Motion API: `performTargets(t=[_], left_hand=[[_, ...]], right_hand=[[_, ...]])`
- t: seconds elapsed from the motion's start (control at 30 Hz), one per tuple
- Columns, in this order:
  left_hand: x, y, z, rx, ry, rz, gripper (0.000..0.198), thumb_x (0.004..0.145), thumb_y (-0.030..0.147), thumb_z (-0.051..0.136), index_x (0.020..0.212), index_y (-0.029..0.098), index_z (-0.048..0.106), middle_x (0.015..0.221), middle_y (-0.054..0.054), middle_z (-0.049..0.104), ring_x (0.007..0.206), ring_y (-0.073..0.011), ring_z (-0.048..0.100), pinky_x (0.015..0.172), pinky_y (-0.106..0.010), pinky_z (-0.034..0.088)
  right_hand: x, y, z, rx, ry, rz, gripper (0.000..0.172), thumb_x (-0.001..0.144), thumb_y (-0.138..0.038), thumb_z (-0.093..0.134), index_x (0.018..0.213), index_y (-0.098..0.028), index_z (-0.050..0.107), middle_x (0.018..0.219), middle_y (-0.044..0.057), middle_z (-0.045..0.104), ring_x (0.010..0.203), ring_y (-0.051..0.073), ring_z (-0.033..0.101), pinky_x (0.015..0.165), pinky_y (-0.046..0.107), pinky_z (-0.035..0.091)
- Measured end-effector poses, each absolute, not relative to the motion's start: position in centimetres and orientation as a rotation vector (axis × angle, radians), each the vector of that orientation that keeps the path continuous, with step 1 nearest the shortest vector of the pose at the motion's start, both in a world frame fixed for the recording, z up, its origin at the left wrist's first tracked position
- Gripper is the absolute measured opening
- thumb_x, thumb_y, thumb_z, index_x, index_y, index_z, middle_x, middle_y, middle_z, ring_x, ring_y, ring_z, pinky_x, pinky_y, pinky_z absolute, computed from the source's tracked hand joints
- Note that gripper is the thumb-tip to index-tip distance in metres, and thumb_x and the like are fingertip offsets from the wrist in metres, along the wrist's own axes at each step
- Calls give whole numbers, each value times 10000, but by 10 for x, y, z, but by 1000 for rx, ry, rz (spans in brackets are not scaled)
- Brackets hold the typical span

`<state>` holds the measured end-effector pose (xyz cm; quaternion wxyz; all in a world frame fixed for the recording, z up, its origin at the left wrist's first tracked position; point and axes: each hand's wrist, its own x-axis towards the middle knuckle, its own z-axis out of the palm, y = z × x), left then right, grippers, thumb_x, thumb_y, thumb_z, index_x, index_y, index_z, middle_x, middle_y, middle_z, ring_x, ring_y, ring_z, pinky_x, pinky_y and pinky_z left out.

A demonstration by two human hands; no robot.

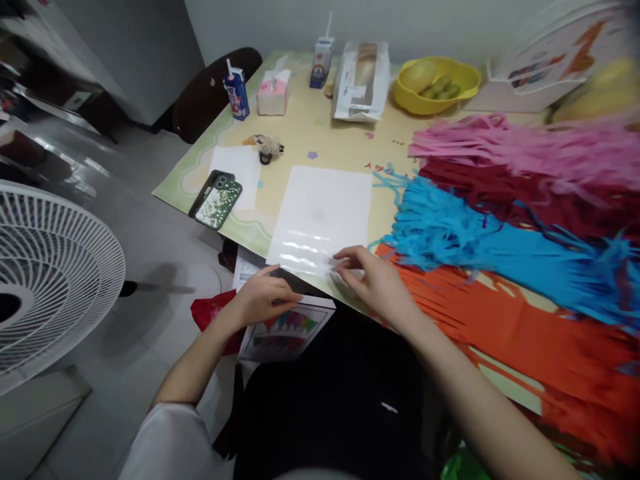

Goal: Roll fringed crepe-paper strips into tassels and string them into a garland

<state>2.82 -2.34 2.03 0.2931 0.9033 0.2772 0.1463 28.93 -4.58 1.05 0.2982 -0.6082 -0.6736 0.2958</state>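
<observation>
My left hand (267, 298), in front of the table edge, pinches the top of a flat white pack (285, 330). Its side shows a printed picture of colourful fringes; whether it is a box or a stack of sheets I cannot tell. On the table lies a white sheet (325, 200) with several shiny clear strips across its near end. My right hand (373, 280) is over the sheet's near right corner, thumb and forefinger curved and apart. I see nothing held between them. Whether the fingertips touch the sheet is unclear.
Fringed paper in orange (480, 320), blue (520, 247), dark red (480, 183) and pink (480, 140) covers the right side. A phone (219, 200) lies at the left edge. Behind are drink cartons, a tissue box (273, 93) and a yellow bowl (420, 103). A fan (55, 280) stands left.
</observation>
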Motion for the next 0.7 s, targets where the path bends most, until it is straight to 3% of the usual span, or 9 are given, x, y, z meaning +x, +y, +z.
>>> performTargets(t=[0.07, 0.17, 0.37, 0.7], left_hand=[[32, -10, 14, 2402, 718, 281, 183, 916, 291, 579, 968, 236, 746, 816, 23, 736, 760, -99, 678, 1197, -453, 231], [36, 1, 5, 2358, 693, 217, 179, 910, 289, 590, 964, 225, 748, 821, 31, 736, 765, -94, 680, 1217, -446, 179], [35, 4, -5, 2269, 685, 240, 210, 930, 316, 566, 980, 230, 751, 843, 26, 746, 775, -98, 692, 1223, -431, 167], [36, 4, -8, 2228, 695, 253, 159, 894, 244, 608, 957, 231, 753, 912, 23, 770, 814, -111, 703, 1232, -430, 137]], right_hand=[[277, -29, 4, -1627, -1845, 718, 240, 851, -217, 548, 1088, -185, 559, 967, 90, 689, 888, 244, 682, 768, 386, 540], [259, -13, -8, -1599, -1927, 627, 287, 839, -159, 513, 1126, -177, 512, 1059, 117, 631, 932, 243, 653, 797, 384, 533], [242, -4, -24, -1458, -2058, 467, 297, 831, -53, 447, 1099, -176, 482, 1113, 146, 568, 1027, 257, 582, 884, 394, 509], [234, 3, -21, -1525, -2037, 474, 299, 833, -22, 403, 1073, -170, 502, 1059, 140, 540, 875, 228, 592, 782, 372, 537]])
